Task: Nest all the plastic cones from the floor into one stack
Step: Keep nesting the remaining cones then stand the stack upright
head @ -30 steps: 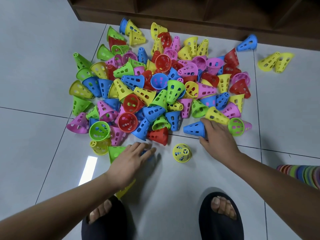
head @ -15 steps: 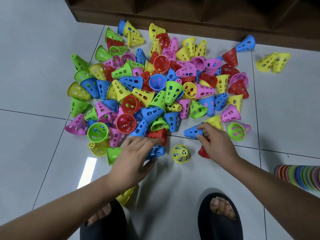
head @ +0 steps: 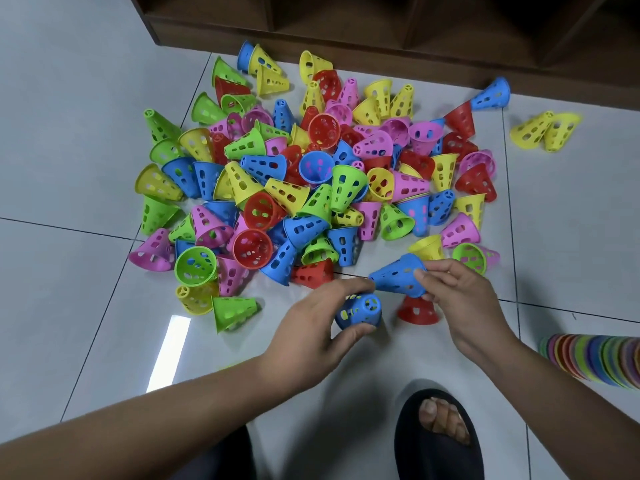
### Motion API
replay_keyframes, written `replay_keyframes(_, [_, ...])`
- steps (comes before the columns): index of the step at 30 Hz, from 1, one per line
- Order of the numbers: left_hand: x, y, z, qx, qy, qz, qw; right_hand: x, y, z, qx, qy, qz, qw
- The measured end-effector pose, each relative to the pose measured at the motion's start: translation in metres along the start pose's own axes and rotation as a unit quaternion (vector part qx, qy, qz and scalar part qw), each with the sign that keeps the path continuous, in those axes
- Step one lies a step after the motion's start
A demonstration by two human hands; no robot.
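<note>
A loose heap of perforated plastic cones (head: 311, 188) in green, yellow, pink, red and blue lies spread across the pale tiled floor (head: 69, 98) in front of a dark wooden shelf unit (head: 381, 26), most of them tipped on their sides, so nearly all of the nesting is yet to be done.

Near the front edge of the heap, the left hand (head: 311, 327) reaches in from the lower left with its forearm low and slanted. Its grip is curled round a small blue slotted plastic cone (head: 360, 311), thumb beneath and fingers over the top, narrow end facing right, seemingly offered up to be capped.

Just beside it, the right hand (head: 464, 306) comes in from the lower right. Its grip pinches a second blue perforated cone (head: 398, 275) by the wide rim, tip pointing left toward the first; that probably lines the two up for nesting.

Under that hand a red plastic cone (head: 417, 310) stands upright on the floor. At the far right edge lies a long multicoloured stack of nested cones (head: 595, 358), likely the stack these will join.
</note>
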State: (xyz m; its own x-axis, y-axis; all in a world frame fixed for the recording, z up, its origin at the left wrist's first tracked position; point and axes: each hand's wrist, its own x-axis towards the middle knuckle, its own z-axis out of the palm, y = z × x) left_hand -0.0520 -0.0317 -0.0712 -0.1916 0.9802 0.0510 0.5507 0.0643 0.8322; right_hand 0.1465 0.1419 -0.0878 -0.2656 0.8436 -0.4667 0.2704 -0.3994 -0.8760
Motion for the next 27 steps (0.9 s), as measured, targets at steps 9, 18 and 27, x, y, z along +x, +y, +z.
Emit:
replay_keyframes(9, [0.019, -0.042, 0.034, 0.053, -0.102, -0.017, 0.993, -0.012, -0.013, -0.003, 0.2, -0.059, 0.12, 0.971])
replay_keyframes(18, [-0.01, -0.071, 0.011, 0.104, -0.111, -0.043, 0.987, -0.029, 0.021, 0.023, 0.008, -0.122, 0.095, 0.988])
replay_keyframes(27, [-0.073, -0.1, -0.052, 0.282, -0.126, -0.085, 0.947, -0.017, 0.028, 0.01, -0.272, -0.046, -0.121, 0.954])
